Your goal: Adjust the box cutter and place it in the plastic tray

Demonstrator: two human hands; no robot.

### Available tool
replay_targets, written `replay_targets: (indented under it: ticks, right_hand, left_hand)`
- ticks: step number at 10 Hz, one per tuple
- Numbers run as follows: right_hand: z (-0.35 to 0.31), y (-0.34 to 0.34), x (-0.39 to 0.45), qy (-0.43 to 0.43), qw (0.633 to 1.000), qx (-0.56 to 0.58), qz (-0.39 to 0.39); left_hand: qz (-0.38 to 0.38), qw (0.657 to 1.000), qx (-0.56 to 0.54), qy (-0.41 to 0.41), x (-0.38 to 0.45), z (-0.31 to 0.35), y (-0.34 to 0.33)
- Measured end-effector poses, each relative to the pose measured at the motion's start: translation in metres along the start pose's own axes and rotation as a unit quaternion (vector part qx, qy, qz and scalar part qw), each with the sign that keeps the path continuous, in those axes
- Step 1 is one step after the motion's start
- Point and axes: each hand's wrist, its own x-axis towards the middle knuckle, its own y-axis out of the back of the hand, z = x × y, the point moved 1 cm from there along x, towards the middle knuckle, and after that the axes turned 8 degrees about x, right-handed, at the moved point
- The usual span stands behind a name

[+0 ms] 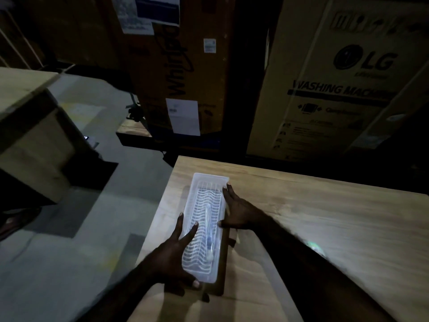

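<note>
The left hand has its fingers spread wide. 2 of them lie over the near left side of the plastic tray, and the thumb presses on the tray's near end. The right hand is spread wide too. Its fingertips touch the far right rim of the tray, and its thumb touches the right wall lower down. So both hands hold the tray from its 2 long sides.

The tray is clear and long, with a white wavy wire rack in its bottom. Its long side runs away from the person, leaning a little to the right at the far end. The box cutter lies inside the tray on the rack. It points the same way as the tray, with its thin end far away and its round end near the person. It looks pale and blurry.

The tray sits on a wooden table. Behind the table stand 2 big cardboard boxes: an LG washing machine box and a Whirlpool box.
</note>
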Motion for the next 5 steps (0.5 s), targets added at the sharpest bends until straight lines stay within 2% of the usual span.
replay_targets:
  ticks: [2, 3, 5]
  right_hand:
    - [0.004, 0.002, -0.002, 0.019, 0.998, -0.058, 0.002]
    - [0.002, 0.001, 0.000, 0.004, 0.996, -0.086, 0.000]
    - [-0.003, -0.001, -0.010, -0.011, 0.997, -0.067, 0.028]
  left_hand:
    - [-0.013, 1.000, 0.006, -0.003, 0.000, 0.003, 0.004]
    - [-0.036, 0.997, 0.063, 0.026, 0.002, 0.005, 0.007]
    - [-0.044, 0.991, 0.108, 0.062, -0.002, 0.014, 0.012]
